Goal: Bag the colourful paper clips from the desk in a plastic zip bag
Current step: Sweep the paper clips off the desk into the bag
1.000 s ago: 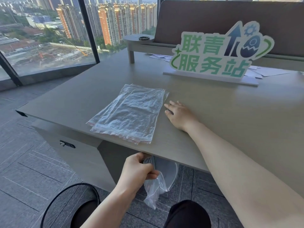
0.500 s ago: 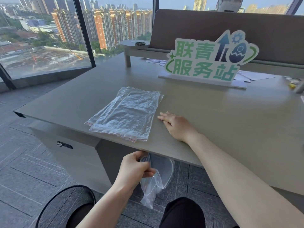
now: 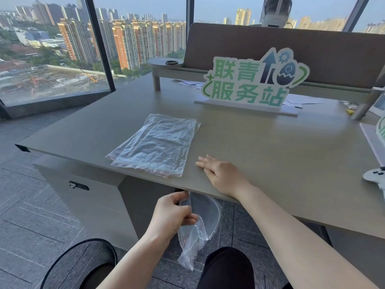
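My left hand (image 3: 173, 213) grips the mouth of a clear plastic zip bag (image 3: 190, 245) just below the desk's front edge; the bag hangs down between my knees. My right hand (image 3: 220, 176) lies palm down on the grey desk (image 3: 270, 155) close to that edge, fingers pressed flat and pointing left. Whether anything lies under the palm is hidden. A flat stack of clear zip bags (image 3: 158, 144) with red seal strips rests on the desk left of my right hand. No paper clips show in the open.
A green and white sign (image 3: 250, 84) stands at the back of the desk, with papers (image 3: 302, 100) behind it. A white game controller (image 3: 375, 176) sits at the right edge. A cabinet (image 3: 87, 197) stands under the desk on the left. Another person sits behind the partition (image 3: 291, 49).
My right hand has slid back toward the desk's front edge, staying flat on the surface. The left hand keeps its hold on the bag below the edge. The camera has tilted up.
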A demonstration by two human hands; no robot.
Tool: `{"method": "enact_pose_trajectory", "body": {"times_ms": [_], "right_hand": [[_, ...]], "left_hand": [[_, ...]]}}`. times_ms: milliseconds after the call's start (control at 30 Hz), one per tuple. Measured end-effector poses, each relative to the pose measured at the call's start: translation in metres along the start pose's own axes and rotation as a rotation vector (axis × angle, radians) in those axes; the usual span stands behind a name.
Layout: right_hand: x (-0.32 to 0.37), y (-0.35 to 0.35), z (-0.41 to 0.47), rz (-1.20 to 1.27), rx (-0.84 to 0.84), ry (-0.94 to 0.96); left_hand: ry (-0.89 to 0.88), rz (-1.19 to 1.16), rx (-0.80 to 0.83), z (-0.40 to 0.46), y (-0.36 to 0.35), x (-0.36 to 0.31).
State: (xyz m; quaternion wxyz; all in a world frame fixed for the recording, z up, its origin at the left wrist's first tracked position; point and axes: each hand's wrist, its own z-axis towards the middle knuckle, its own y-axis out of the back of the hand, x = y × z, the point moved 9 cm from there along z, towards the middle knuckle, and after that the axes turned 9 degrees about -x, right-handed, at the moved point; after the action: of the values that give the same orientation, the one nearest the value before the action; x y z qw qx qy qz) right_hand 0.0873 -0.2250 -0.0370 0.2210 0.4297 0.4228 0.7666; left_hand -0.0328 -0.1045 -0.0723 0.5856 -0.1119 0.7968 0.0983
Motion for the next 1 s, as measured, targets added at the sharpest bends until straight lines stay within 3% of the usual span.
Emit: {"method": "enact_pose_trajectory", "body": {"times_ms": [400,600,700,800,1000], "right_hand": [[0.014,0.004,-0.026,0.045,-0.006,0.005],[-0.017,0.046,-0.048,0.067,-0.248,-0.232],[-0.024,0.040,-0.059,-0.013,-0.160,-0.265],[-0.008,0.030,-0.061,-0.064,-0.104,-0.159],[0.005,0.020,-0.071,-0.178,-0.091,-0.096]], "left_hand": [[0.014,0.004,0.033,-0.007,-0.013,0.001],[0.024,0.004,0.037,-0.006,-0.014,0.003],[0.017,0.020,0.039,-0.006,-0.018,0.004],[0.025,0.023,0.028,-0.005,-0.020,0.008],[0.031,0.005,0.004,-0.004,-0.020,0.010]]}}
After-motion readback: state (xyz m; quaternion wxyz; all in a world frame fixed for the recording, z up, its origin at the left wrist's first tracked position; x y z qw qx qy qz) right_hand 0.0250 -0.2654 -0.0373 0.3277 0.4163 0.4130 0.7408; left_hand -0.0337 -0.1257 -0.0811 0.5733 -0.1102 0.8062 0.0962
